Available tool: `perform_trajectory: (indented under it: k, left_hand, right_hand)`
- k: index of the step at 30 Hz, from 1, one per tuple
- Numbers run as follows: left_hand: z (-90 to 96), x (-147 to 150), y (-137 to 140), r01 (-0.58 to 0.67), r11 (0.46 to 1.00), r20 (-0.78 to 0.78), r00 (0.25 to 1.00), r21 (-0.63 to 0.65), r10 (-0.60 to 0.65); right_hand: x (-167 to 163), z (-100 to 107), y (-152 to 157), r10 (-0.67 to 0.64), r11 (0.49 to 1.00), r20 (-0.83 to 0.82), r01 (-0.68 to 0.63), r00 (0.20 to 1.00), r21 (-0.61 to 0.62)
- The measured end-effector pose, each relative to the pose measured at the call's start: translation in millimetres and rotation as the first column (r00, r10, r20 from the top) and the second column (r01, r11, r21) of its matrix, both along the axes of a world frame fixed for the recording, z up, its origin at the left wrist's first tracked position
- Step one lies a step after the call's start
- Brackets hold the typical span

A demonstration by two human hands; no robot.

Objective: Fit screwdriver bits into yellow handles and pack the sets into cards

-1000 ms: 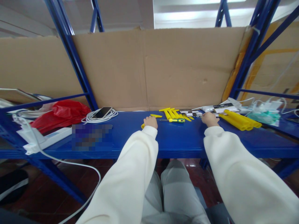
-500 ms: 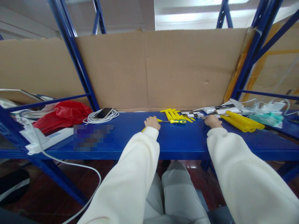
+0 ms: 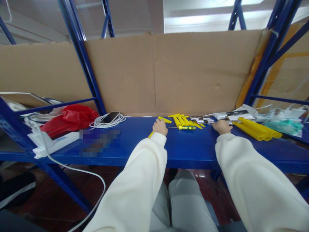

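Note:
My left hand (image 3: 160, 127) is closed around a yellow T-shaped plastic handle (image 3: 165, 120), whose crosspiece shows above the fingers and whose other end peeks out below. Just right of it lies a screwdriver (image 3: 186, 128) with a yellow-and-green grip. Behind that, several more yellow T-shaped handles (image 3: 178, 120) lie side by side. Small metal pieces (image 3: 202, 120) are spread between them and my right hand (image 3: 222, 127). That hand rests low on the blue shelf, its fingers curled at the metal pieces; what they hold is hidden. Several yellow tubes (image 3: 258, 129) lie right beside it.
White packets (image 3: 238, 115) and a green plastic bag (image 3: 282, 125) lie at the right. On the left are a phone (image 3: 110, 117) on coiled white cable, a red bag (image 3: 72, 117) and a white power strip (image 3: 63, 141). Cardboard (image 3: 188, 74) stands behind the blue shelf (image 3: 190, 149).
The T-shaped handle in my left hand has turned, and its crosspiece now stands out more above the fingers. My right hand stays by the metal pieces. The whole view has shifted slightly.

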State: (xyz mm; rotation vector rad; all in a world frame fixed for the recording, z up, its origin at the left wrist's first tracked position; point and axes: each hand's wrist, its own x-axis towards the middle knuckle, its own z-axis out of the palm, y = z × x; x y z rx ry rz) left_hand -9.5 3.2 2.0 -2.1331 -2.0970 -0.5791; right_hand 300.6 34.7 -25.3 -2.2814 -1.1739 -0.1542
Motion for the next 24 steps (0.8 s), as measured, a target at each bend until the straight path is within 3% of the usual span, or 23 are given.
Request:
perform_trajectory:
  k: [4,9,14,24]
  left_hand:
    - [-1.5,2.0,2.4,0.183,0.983,0.012,0.983,-0.006,-0.183]
    - [-6.8,4.4,5.7,0.383,0.923,-0.001,0.924,-0.033,-0.383]
    - [-7.0,4.6,6.5,0.415,0.909,-0.012,0.909,-0.042,-0.416]
    - [-6.4,3.9,5.5,0.423,0.905,-0.001,0.906,-0.041,-0.423]
  right_hand:
    - [-0.6,4.5,1.5,-0.050,0.998,-0.074,0.048,0.996,-0.032]
    - [-8.2,11.5,-5.3,-0.066,0.995,-0.087,0.059,0.994,-0.083]
    - [-11.5,12.8,-7.8,-0.095,0.989,-0.085,0.084,0.992,-0.125]
    - [-3.3,2.9,-2.4,-0.046,0.998,0.050,0.047,0.998,-0.028]
